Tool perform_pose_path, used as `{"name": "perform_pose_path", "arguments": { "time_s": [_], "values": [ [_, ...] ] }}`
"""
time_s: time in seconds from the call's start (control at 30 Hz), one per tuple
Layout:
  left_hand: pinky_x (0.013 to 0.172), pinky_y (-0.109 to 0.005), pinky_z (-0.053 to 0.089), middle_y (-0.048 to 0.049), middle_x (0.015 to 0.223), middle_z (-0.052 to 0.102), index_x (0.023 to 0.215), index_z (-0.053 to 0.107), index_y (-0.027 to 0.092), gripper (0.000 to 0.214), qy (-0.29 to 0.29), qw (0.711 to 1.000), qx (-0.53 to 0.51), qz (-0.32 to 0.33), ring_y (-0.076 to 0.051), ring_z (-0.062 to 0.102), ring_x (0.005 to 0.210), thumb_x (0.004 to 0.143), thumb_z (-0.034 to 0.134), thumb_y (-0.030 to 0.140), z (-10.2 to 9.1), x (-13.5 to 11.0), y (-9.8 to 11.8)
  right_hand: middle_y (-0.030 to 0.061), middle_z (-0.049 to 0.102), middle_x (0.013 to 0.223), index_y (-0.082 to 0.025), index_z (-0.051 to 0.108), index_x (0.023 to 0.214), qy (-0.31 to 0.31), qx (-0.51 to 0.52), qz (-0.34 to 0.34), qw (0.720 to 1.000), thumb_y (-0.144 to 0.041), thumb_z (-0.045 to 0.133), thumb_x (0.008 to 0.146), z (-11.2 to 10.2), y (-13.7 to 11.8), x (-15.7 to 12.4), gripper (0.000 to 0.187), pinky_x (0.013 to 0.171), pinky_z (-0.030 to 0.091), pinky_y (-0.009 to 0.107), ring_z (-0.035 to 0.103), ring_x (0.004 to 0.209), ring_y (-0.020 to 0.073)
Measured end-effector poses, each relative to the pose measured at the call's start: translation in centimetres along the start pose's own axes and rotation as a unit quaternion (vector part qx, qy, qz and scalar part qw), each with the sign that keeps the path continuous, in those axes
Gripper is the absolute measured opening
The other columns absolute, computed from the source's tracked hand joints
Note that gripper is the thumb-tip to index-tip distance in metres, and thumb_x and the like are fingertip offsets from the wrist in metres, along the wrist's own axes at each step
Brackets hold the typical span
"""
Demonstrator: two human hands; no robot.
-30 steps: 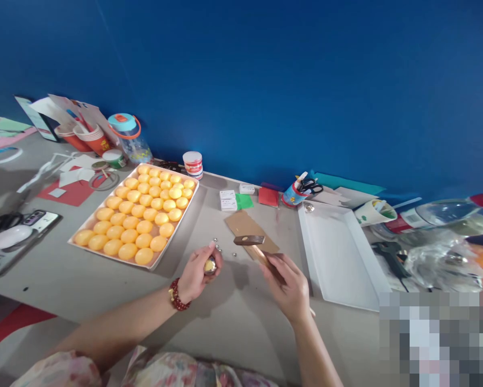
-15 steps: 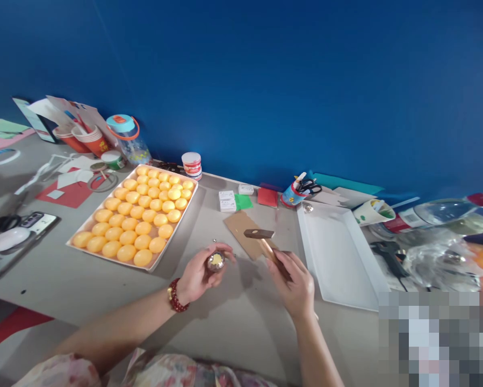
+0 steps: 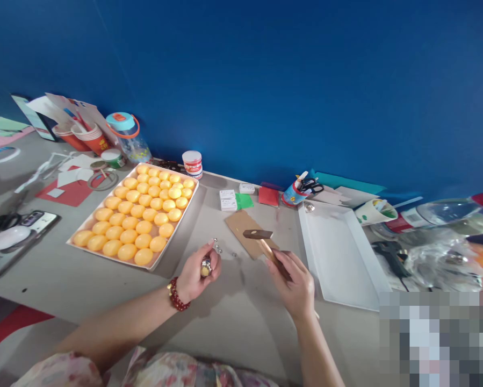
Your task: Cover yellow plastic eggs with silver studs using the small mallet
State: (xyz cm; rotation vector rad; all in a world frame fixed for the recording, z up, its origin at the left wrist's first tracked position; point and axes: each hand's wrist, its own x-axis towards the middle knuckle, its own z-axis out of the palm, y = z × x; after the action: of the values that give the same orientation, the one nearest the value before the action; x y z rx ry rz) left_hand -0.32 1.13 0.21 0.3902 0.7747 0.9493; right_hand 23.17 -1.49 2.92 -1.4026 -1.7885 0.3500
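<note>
My left hand (image 3: 199,273) has its fingers curled round a small shiny silver ball (image 3: 206,267) with a yellowish patch facing up. Several tiny shiny metal pieces (image 3: 217,248) lie on the table by its fingertips. In my right hand (image 3: 293,279) is a hammer (image 3: 265,244), gripped by the wooden handle. The dark hammer head is raised over a piece of brown cardboard (image 3: 241,231). Left of my left hand stands a shallow tray (image 3: 156,264) of orange balls (image 3: 143,227).
A white tray (image 3: 341,258) with a small shiny piece at its far end is on the right. Behind are small white boxes (image 3: 228,200), a red square (image 3: 268,196) and a cup with scissors (image 3: 293,194). Far right are a bottle (image 3: 438,212) and a glue gun (image 3: 392,258).
My left hand has drawn slightly back and left, its fingers closing further round the silver ball. More tiny metal pieces show beside it. The right hand with the hammer has hardly moved.
</note>
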Motion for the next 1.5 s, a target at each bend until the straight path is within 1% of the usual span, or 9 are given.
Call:
{"name": "perform_pose_path", "arguments": {
  "time_s": [0.3, 0.43, 0.53, 0.73, 0.87, 1.1, 1.27, 1.4, 1.5],
  "values": [
    [0.036, -0.019, 0.019, 0.0004, 0.042, 0.044, 0.05, 0.049, 0.015, 0.056, 0.003, 1.0, 0.017, -0.011, -0.008, 0.039, 0.037, 0.089, 0.051, 0.055, 0.4, -0.5, 0.3, 0.006, 0.065, 0.088, -0.02, 0.065, 0.105, 0.002, 0.003, -0.007, 1.0, -0.02, 0.06, 0.093, 0.1, 0.2, 0.0, 0.013, 0.062, 0.05, 0.026, 0.061, 0.071, 0.0154],
    [0.04, -0.019, 0.037, -0.0046, 0.079, 0.065, 0.087, 0.065, 0.016, 0.023, -0.055, 0.996, -0.048, -0.04, -0.012, 0.057, 0.055, 0.083, 0.059, 0.038, 0.5, -0.2, 0.7, 0.0061, 0.065, 0.09, -0.02, 0.065, 0.106, 0.003, 0.003, -0.006, 1.0, -0.019, 0.061, 0.092, 0.1, 0.5, -0.1, 0.014, 0.067, 0.051, 0.028, 0.063, 0.076, 0.0166],
    [0.037, -0.017, 0.035, -0.0051, 0.099, 0.067, 0.107, 0.061, 0.021, 0.025, -0.078, 0.995, -0.057, -0.038, -0.009, 0.057, 0.054, 0.086, 0.061, 0.035, 0.5, -0.1, 0.7, 0.0058, 0.065, 0.09, -0.02, 0.065, 0.107, 0.002, 0.007, -0.005, 1.0, -0.019, 0.061, 0.092, 0.0, 0.6, -0.1, 0.015, 0.069, 0.051, 0.028, 0.063, 0.077, 0.0168],
    [0.031, -0.015, 0.017, 0.0015, 0.061, 0.059, 0.083, 0.061, 0.015, 0.049, -0.058, 0.996, -0.028, -0.062, -0.001, 0.03, 0.029, 0.091, 0.047, 0.061, -0.2, 0.3, 0.3, 0.006, 0.065, 0.091, -0.02, 0.065, 0.105, 0.001, 0.014, -0.004, 1.0, -0.018, 0.061, 0.092, 0.0, 0.4, 0.0, 0.014, 0.068, 0.051, 0.027, 0.063, 0.076, 0.0162],
    [0.034, -0.015, 0.009, 0.0028, 0.05, 0.051, 0.067, 0.055, 0.014, 0.043, -0.021, 0.999, 0.01, -0.04, 0.0, 0.024, 0.032, 0.089, 0.057, 0.05, -0.5, 0.3, 0.0, 0.0063, 0.065, 0.091, -0.02, 0.066, 0.104, -0.003, 0.01, -0.006, 1.0, -0.019, 0.061, 0.092, -0.1, 0.2, 0.0, 0.013, 0.067, 0.05, 0.026, 0.063, 0.076, 0.0164],
    [0.038, -0.016, 0.013, 0.0029, 0.046, 0.045, 0.06, 0.051, 0.014, 0.041, 0.016, 0.999, 0.041, -0.015, -0.004, 0.031, 0.037, 0.086, 0.06, 0.045, -0.2, -0.2, -0.1, 0.0055, 0.065, 0.09, -0.02, 0.065, 0.106, -0.001, 0.006, -0.015, 1.0, -0.018, 0.061, 0.092, 0.0, 0.2, 0.1, 0.014, 0.068, 0.05, 0.026, 0.063, 0.076, 0.0162],
    [0.036, -0.016, 0.011, 0.0021, 0.047, 0.048, 0.064, 0.055, 0.014, 0.048, 0.0, 0.998, 0.041, -0.05, -0.003, 0.028, 0.034, 0.089, 0.054, 0.055, 0.0, -0.1, 0.1, 0.0056, 0.065, 0.09, -0.021, 0.065, 0.106, -0.003, 0.009, -0.013, 1.0, -0.018, 0.061, 0.092, 0.0, 0.3, 0.1, 0.014, 0.068, 0.05, 0.027, 0.063, 0.076, 0.0165],
    [0.039, -0.019, 0.029, -0.0031, 0.069, 0.063, 0.09, 0.063, 0.014, 0.033, -0.088, 0.992, -0.013, -0.087, -0.004, 0.037, 0.037, 0.091, 0.052, 0.045, 0.3, 0.0, 0.3, 0.0059, 0.065, 0.091, -0.021, 0.065, 0.105, 0.0, 0.007, -0.009, 1.0, -0.02, 0.061, 0.092, 0.0, 0.3, 0.0, 0.014, 0.068, 0.05, 0.027, 0.063, 0.077, 0.017],
    [0.04, -0.02, 0.036, -0.0048, 0.075, 0.067, 0.107, 0.061, 0.018, 0.029, -0.112, 0.989, -0.015, -0.091, -0.005, 0.038, 0.037, 0.092, 0.052, 0.041, 0.3, 0.0, 0.2, 0.006, 0.065, 0.09, -0.021, 0.065, 0.106, 0.001, 0.004, -0.009, 1.0, -0.02, 0.061, 0.092, 0.0, 0.3, 0.0, 0.014, 0.068, 0.051, 0.027, 0.063, 0.077, 0.0171]
  ]
}}
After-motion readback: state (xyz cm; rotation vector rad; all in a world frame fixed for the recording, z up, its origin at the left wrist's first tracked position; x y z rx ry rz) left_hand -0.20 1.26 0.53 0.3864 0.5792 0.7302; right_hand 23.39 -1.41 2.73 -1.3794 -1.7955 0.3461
